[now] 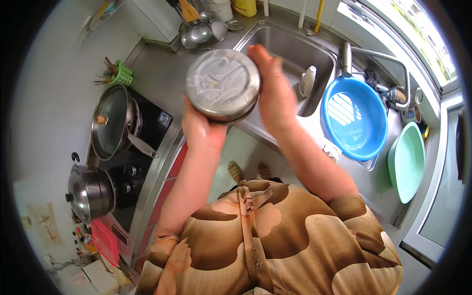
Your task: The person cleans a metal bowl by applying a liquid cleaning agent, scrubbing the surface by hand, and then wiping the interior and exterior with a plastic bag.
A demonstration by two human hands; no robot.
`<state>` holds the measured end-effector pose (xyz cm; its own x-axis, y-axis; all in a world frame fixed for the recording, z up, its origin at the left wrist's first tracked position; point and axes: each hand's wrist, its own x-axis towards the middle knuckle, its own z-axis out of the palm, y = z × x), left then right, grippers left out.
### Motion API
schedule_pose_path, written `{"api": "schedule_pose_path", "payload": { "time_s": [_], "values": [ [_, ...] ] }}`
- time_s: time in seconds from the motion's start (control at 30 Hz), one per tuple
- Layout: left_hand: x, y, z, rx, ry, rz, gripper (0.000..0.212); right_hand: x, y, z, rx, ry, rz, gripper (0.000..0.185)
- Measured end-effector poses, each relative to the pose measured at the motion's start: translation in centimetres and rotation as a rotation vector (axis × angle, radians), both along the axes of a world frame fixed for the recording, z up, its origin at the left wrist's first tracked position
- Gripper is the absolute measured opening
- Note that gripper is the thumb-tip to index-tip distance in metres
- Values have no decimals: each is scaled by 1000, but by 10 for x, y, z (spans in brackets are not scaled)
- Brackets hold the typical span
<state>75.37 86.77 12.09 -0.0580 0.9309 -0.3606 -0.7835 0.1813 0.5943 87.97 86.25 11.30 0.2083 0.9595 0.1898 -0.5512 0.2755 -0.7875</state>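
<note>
A round stainless steel vessel, perhaps a bowl or pot, is held up before me with a flat, wet-looking or smeared face towards the camera. My left hand grips its lower left side from beneath. At its right side is my right hand, slightly blurred, with the fingers along the rim; whether they press on it is hard to tell. Behind the right hand lies the steel sink, in which a white plastic bottle rests.
Right of the sink stand a blue basin and a mint-green basin. On the left, a lidded frying pan and a steel pot sit on the black cooktop. Ladles and a green basket are at the back.
</note>
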Motion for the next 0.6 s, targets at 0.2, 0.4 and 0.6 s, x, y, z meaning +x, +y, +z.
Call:
{"api": "schedule_pose_path", "payload": {
  "time_s": [0.2,0.4,0.6],
  "values": [
    [-55,-18,25,166,104,234,52,-83,-29,16,135,-245,-5,69],
    [-91,-47,25,253,145,259,43,-123,-34,24,253,-114,45,71],
    [-146,-60,23,36,93,204,40,-126,-11,8,229,-165,484,80]
  ]
}}
